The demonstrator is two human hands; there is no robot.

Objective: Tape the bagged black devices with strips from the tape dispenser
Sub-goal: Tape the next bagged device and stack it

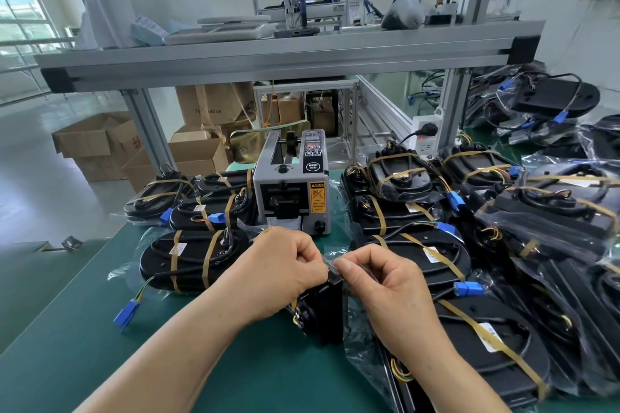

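Note:
A black device [318, 315] in a clear bag stands on edge on the green table [100, 329], under my two hands. My left hand [281, 271] and my right hand [385, 282] meet above it, each pinching the clear bag film at its top edge between thumb and forefinger. The grey automatic tape dispenser [291, 189] stands just behind my hands, with a strip showing at its outlet. Whether I hold a tape strip I cannot tell.
Taped bagged devices [191, 261] with blue connectors lie left of the dispenser. Several more [496, 345] are piled on the right, up to the table's edge. An aluminium frame shelf [285, 50] spans overhead. Cardboard boxes [100, 144] stand on the floor beyond.

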